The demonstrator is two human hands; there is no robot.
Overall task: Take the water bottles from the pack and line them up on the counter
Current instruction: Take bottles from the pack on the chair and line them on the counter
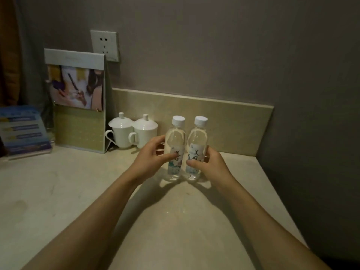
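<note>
Two clear water bottles with white caps and pale labels stand upright side by side on the beige counter, almost touching. My left hand grips the left bottle around its label, thumb in front and fingers behind. The right bottle is held the same way by my right hand. Both bottle bases rest on the counter. No pack is in view.
Two white lidded cups stand just left of the bottles by the low backsplash. A standing paper folder and a blue leaflet stand sit at the left. A wall socket is above. The counter ends at the right edge.
</note>
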